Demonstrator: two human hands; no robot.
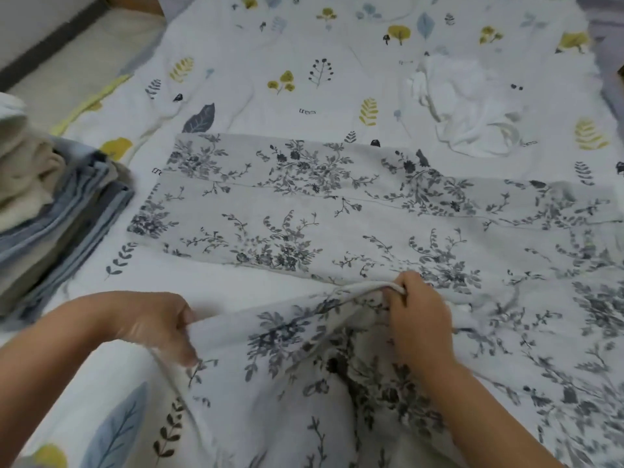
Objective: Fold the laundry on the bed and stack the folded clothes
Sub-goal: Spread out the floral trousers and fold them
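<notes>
Left of the floral cloth (337, 211), folded clothes (50, 211) are stacked, partly cut off. Both hands, left (158, 327) and right (420, 315), grip the cloth's near edge on the bed (287, 45). Beyond it lies a crumpled white garment (469, 103), perhaps a shirt.

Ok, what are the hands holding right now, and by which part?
Both hold the grey floral cloth by its near edge: left hand grips the edge at the left, right hand pinches it further right.
</notes>
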